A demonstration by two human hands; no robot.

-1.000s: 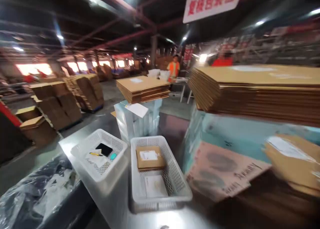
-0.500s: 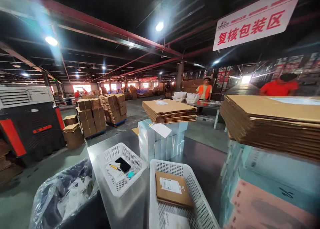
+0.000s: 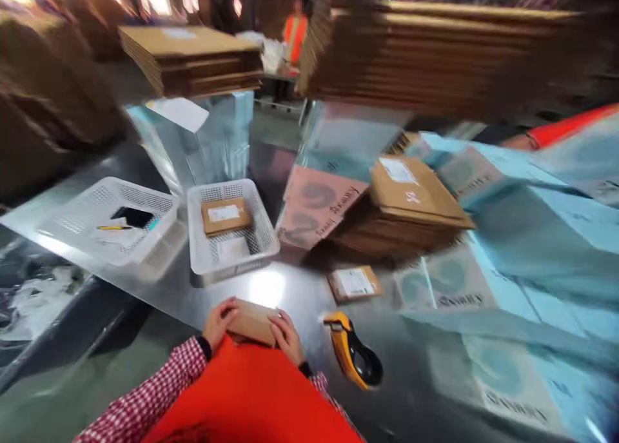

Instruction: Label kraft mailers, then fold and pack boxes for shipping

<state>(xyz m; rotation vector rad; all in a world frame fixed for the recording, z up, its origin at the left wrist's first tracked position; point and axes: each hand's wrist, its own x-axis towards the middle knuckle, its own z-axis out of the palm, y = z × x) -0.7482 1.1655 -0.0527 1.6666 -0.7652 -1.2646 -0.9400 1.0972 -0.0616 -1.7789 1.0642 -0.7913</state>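
A small brown cardboard box [image 3: 254,322] is at the near edge of the metal table, close against the red garment. My left hand [image 3: 218,322] grips its left end, and my right hand [image 3: 288,337] holds the right end, fingers over the top. To the right lies a yellow and black tape dispenser [image 3: 355,353]. Just beyond that is a small labelled box [image 3: 354,283]. Ahead stands a white basket [image 3: 271,244] with a labelled brown package [image 3: 225,216] in it.
Another white basket [image 3: 109,256], holding a phone and a pencil, is at left. Stacked flat cardboard [image 3: 411,191] and many pale blue boxes [image 3: 517,236] crowd the right. A lined bin [image 3: 43,307] stands left. A person's red sleeve [image 3: 575,128] shows at far right.
The view has swung down and to the right. Both my hands, the small box they hold and the tape dispenser have come into view.
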